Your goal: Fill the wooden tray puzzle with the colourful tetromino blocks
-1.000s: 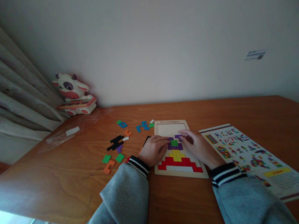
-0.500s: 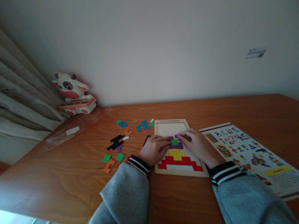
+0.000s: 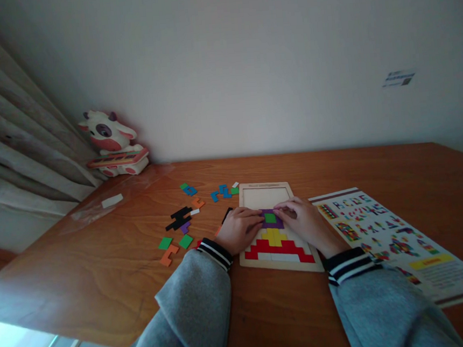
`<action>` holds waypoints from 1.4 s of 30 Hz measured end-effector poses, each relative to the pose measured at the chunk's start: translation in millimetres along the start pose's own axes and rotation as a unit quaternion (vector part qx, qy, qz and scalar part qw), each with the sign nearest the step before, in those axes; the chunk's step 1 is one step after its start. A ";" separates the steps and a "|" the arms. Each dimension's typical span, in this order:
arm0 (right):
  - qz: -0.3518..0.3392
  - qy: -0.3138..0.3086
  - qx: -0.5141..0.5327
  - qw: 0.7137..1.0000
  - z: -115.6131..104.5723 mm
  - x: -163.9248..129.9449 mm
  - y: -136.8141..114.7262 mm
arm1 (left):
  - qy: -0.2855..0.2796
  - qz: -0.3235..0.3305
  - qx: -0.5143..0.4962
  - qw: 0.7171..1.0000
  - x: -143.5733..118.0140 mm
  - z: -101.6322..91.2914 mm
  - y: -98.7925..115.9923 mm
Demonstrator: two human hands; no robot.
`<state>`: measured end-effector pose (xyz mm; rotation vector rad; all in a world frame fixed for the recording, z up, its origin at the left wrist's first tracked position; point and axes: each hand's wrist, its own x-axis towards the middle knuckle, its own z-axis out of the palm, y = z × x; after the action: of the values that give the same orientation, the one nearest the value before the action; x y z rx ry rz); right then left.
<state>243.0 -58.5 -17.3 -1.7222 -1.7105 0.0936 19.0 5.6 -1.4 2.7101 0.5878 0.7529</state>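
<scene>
Head view shows the wooden worktop [image 3: 102, 271], on it the puzzle tray [image 3: 264, 197] beside a pattern sheet [image 3: 386, 235]. Both hands, left [image 3: 240, 229] and right [image 3: 306, 223], press fingertips on the purple piece [image 3: 274, 222] around a green square [image 3: 270, 218], without grasping it. Loose pieces [image 3: 179, 221] lie left.

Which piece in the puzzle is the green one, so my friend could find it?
Start at the wooden puzzle tray in the middle of the brown table, between the left hand and right hand. Above the yellow piece, purple pieces surround the green square. It is the only green piece inside the tray.
</scene>
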 end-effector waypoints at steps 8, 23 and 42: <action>0.008 -0.001 0.017 1.000 -2.1 0.1 -3.0 | 0.007 0.009 0.000 1.000 0.4 -1.2 1.7; 0.029 0.086 0.100 0.991 -4.0 -8.2 3.5 | 0.052 0.006 -0.010 0.999 -2.1 -8.0 10.4; 0.043 0.094 0.100 0.990 -8.5 -17.3 1.7 | 0.037 -0.160 0.163 0.973 -29.4 -32.5 -80.5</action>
<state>246.6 -77.4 -18.9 -1.6024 -1.4403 0.1330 -46.5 68.1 -15.7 2.7726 1.2287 0.7246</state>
